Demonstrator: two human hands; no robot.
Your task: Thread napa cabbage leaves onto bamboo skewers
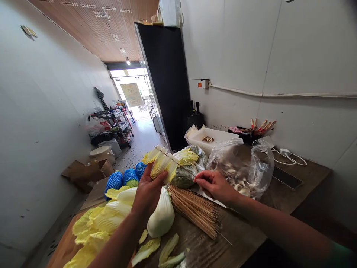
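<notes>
My left hand [149,190] is closed around yellow-white napa cabbage leaves [164,165], gripping them between thumb and fingers. A thin bamboo skewer [182,166] runs through the leaves toward my right hand [214,185], which pinches its other end. Below the hands lies a bundle of bamboo skewers [195,210]. To its left sits a white napa cabbage [162,216], with loose yellow leaves [106,216] heaped beside it, partly behind my left forearm. More cabbage leaves [188,156] rest on a plastic bag just beyond my hands.
A clear bag of mushrooms [242,182] stands right of my right hand, near a white plastic tub [212,137]. A phone [287,177] and white cable lie farther right. Blue-netted produce [114,182] sits at left. Trimmed leaf scraps [147,250] lie at the front.
</notes>
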